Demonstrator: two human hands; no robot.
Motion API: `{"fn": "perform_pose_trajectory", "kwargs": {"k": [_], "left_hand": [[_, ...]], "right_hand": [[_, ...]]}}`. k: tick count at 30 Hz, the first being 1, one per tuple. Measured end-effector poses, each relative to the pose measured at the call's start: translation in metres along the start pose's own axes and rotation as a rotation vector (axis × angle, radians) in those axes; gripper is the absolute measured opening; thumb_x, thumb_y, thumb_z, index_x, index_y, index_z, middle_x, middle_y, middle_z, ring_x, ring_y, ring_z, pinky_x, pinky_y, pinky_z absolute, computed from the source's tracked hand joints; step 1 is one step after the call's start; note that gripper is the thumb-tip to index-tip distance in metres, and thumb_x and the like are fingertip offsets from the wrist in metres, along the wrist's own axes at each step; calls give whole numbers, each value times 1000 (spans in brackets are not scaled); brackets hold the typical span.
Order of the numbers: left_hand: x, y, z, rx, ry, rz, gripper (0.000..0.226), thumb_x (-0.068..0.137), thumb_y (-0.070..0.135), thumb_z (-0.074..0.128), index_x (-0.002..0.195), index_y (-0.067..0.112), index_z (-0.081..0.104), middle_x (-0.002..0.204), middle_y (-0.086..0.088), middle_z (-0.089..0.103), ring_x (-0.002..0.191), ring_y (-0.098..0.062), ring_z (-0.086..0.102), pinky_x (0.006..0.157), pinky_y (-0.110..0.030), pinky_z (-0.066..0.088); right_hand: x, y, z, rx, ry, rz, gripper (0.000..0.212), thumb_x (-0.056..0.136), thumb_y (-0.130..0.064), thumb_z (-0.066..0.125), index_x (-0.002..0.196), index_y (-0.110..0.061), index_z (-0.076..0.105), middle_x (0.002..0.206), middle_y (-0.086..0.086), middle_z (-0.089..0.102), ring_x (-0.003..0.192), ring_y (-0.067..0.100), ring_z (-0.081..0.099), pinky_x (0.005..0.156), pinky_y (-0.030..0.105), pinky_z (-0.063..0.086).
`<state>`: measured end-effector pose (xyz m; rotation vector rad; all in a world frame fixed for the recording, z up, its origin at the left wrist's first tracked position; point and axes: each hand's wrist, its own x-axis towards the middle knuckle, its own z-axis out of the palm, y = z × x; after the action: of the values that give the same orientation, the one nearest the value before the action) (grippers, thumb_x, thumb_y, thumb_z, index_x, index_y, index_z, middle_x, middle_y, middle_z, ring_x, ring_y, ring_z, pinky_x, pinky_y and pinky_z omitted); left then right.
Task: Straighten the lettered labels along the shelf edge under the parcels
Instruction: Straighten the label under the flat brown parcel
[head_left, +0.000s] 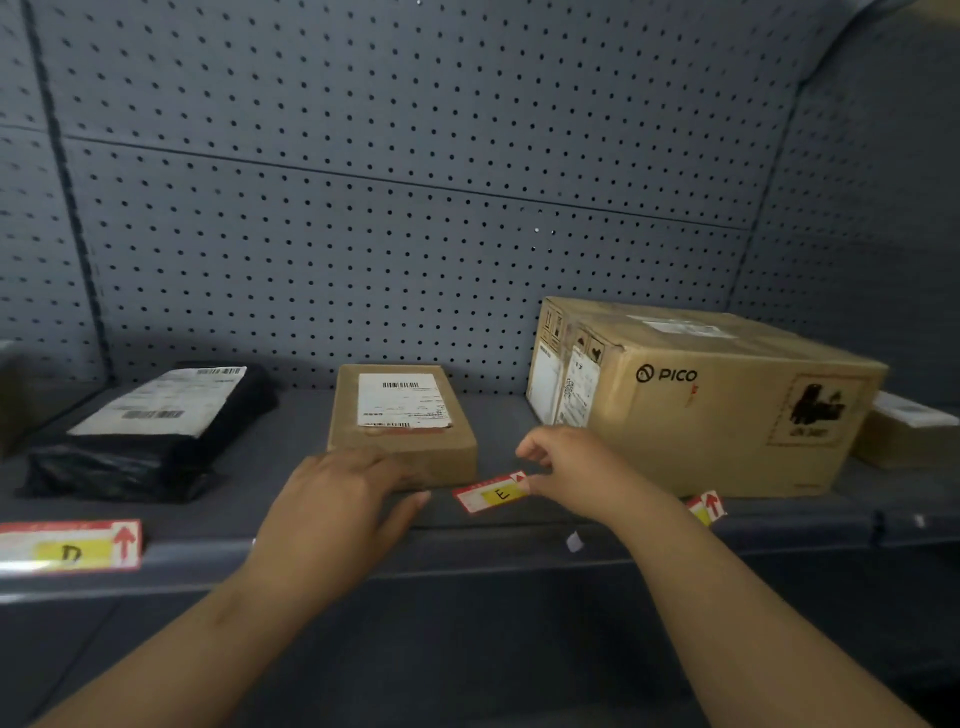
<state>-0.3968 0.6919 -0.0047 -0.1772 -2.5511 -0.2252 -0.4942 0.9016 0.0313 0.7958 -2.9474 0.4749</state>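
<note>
A red-and-white label with a yellow patch marked E (491, 492) lies tilted on the grey shelf (519, 551), in front of the small brown parcel (402, 415). My right hand (563, 467) pinches the label's right end. My left hand (343, 504) lies flat, fingers spread, on the shelf at the small parcel's front edge, just left of the label. The D label (70, 545) sits along the shelf edge at the far left, below the black bagged parcel (150, 431). A third label (706, 508) pokes out behind my right forearm, under the large PICO carton (701, 395).
A grey pegboard wall (415, 182) backs the shelf. Another small carton (906, 431) sits at the far right behind the PICO carton. A small white scrap (574, 541) clings to the shelf's front edge. A dark object sits at the far left edge.
</note>
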Motion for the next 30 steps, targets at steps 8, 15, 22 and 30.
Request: {"fn": "perform_pose_trajectory", "kwargs": {"k": [8,15,22,30], "left_hand": [[-3,22,9,69,2,-77,37,78,48,39,95,29,67,90,5,71,78,-21,66,64,-34,50],[-1,18,6,109,-29,-113,39,79,51,38,93,28,67,89,6,71,77,-21,66,65,-35,50],[-1,13,2,126,-20,-119,39,78,50,40,88,25,68,86,5,71,74,-23,66,64,-36,51],[-6,6,-6,102,-6,-105,37,78,49,40,92,26,66,84,5,70,74,-22,65,65,-35,48]], "right_hand": [[18,13,5,-47,-142,-60,44,88,-22,63,130,-17,50,131,2,55,117,19,52,98,31,43],[27,4,6,-118,-284,-79,46,89,-21,62,132,-13,49,130,7,56,115,23,53,98,34,45],[31,0,-1,-130,-379,-65,51,88,-20,64,135,-13,45,127,7,56,111,23,55,85,30,43],[37,-1,-4,-168,-460,-22,41,77,-26,74,113,-7,67,110,7,69,101,23,62,91,37,51]]}}
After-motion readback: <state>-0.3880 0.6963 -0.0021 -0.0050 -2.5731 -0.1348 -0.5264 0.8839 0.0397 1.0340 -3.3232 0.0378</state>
